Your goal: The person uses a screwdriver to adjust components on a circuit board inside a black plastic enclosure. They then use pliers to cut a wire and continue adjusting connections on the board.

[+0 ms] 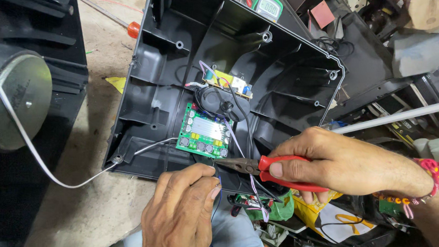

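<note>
1. Pliers (265,167) with red handles sit in the right hand (337,162), fingers wrapped round the grips, the metal tips nearly closed and pointing left toward the left hand (182,212).
2. That left hand has thumb and fingers pressed together, pinching a thin wire (218,184) right at the plier tips, over the lower edge of the black plastic housing (156,95).
3. A green circuit board (204,136) lies inside the housing just above the tips; a smaller yellow board (230,82) sits above it, beyond a round black part.
4. Risk, as I judge it: the tips are very near the fingertips, so a slip could nip skin, and a hard squeeze could cut the thin wire instead of gripping it.
5. A tug on the wire could also strain its joint at the green board, or drag the tips across its components.
6. Labels: a green-cased meter (267,6) with a pale screen lies at the top edge; a yellow scrap (116,83) lies on the floor left of the housing; a yellow wrapper (315,206) lies under the right hand.
7. A white cable (23,138) runs from the housing's lower-left corner past the round speaker magnet (15,100).
</note>
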A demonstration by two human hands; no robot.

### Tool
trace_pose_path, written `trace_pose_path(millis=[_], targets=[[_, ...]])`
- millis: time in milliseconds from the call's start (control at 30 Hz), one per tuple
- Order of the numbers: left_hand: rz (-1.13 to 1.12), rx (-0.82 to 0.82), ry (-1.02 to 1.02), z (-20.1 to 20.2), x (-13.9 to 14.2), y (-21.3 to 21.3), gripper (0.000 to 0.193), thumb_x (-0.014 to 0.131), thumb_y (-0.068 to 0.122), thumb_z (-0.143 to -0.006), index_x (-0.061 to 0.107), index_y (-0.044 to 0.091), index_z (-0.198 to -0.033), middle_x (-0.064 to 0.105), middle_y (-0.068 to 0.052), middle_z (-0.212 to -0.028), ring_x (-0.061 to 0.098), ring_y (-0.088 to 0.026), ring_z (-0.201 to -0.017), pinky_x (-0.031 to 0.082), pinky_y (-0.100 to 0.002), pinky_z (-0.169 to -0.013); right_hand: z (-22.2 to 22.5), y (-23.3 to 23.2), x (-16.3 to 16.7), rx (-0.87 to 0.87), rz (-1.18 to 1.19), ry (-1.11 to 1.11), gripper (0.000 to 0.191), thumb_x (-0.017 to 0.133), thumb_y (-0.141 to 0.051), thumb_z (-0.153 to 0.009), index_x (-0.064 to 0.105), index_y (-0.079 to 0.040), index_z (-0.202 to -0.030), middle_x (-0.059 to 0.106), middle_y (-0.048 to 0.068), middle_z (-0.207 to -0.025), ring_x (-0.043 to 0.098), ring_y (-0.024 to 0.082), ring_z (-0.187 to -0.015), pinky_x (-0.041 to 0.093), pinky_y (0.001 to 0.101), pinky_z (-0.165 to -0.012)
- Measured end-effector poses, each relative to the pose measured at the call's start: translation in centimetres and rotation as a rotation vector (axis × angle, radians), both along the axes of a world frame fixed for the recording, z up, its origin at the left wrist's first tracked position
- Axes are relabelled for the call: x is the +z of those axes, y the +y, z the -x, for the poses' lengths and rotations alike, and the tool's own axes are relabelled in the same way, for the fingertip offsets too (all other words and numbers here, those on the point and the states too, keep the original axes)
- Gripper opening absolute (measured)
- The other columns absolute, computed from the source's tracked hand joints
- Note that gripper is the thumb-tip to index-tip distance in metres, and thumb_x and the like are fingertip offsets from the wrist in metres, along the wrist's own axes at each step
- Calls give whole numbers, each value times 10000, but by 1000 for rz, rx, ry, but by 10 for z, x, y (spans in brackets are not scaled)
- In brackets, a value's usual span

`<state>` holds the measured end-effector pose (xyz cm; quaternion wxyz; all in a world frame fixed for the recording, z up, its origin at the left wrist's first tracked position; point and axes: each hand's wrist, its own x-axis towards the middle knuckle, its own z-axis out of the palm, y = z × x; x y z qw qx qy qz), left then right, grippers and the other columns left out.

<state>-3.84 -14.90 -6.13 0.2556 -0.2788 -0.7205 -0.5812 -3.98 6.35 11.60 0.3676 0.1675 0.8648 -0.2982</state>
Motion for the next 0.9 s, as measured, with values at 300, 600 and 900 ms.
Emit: trace_pose_path(millis=[300,600,900], targets=[[-5,0,-17,-1,2,0,133,751,63,-877,710,57,-1003,715,-77,-1078,698,-255,-902,583,-363,-694,-4,1,-5,57,-24,63,436,605,-426,-969,820,-48,-999,655,11,-601,676,98,-521,578,285,-488],[-13,1,5,0,1,0,134,743,57,-890,701,53,-1017,710,-82,-1085,697,-263,-904,585,-368,-711,-13,-6,-7,248,-242,193,446,598,-406,-947,788,-14,-1045,718,59,-723,679,174,-655,578,326,-582],[9,0,5,0,1,1,164,754,57,-867,701,42,-1021,709,-87,-1077,692,-275,-897,579,-379,-697,-25,-4,-14,406,-229,395,422,597,-400,-989,777,-30,-1084,769,91,-853,701,224,-801,579,353,-696]])
